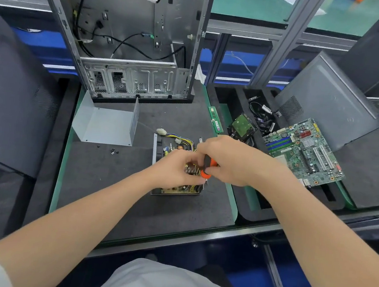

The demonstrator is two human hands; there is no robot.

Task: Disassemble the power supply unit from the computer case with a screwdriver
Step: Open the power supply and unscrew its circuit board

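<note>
One power supply unit (174,144) — right hand (228,161) grips one screwdriver (207,166); left hand (176,170) unclear.

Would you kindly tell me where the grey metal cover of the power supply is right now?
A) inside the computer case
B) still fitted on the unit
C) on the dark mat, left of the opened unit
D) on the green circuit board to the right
C: the cover lies on the dark mat, left of the opened power supply, whose insides show beneath the right hand holding the screwdriver.
</note>
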